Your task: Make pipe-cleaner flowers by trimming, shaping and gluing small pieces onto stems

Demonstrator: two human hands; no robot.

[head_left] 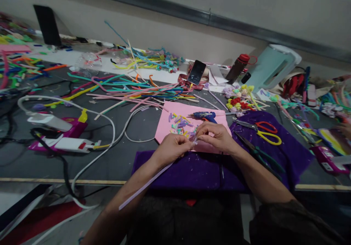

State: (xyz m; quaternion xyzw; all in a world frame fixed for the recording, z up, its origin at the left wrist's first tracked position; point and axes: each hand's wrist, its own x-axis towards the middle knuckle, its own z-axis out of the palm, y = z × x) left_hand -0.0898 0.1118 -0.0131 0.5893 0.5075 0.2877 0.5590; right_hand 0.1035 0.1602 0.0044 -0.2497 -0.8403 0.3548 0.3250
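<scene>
Hands meet over the pink sheet (167,126). Left hand (171,149) and right hand (215,136) both pinch a lilac stem (148,184). Glue gun (204,116) lies on the sheet.

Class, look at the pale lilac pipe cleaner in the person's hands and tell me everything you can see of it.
The lilac pipe cleaner is a long, thin, fuzzy-looking pale purple stem. Its upper end is pinched between the fingertips of the left hand and the right hand, where it looks curled or bunched. The rest runs straight down to the left, past the left forearm, its free end hanging over the table edge above the lap.
</scene>
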